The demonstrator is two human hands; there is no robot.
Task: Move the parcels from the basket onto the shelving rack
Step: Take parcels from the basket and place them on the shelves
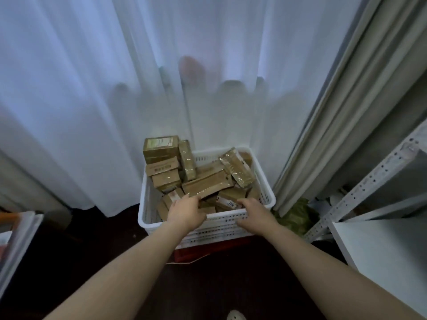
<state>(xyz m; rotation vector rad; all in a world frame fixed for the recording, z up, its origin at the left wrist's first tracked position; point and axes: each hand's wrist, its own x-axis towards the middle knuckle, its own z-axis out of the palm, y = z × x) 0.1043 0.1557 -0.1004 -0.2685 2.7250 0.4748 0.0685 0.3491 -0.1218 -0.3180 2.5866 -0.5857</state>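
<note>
A white slotted plastic basket (147, 204) stands on the floor by the curtain, piled with several brown cardboard parcels wrapped in clear tape. My left hand (186, 212) reaches over the near rim and its fingers close on the near end of a long brown parcel (208, 184) lying across the middle. My right hand (255, 213) is over the near rim at the right, fingers curled down among the parcels; what they touch is hidden. A taped parcel (236, 168) leans on the far right rim. The white shelving rack (379, 248) stands at the right.
A sheer white curtain (92, 88) hangs behind the basket, a grey drape (342, 112) to its right. A red crate (208, 249) sits under the basket. Green bags (293, 218) lie beside the rack's perforated post. Another white crate edge (20, 236) shows at the left.
</note>
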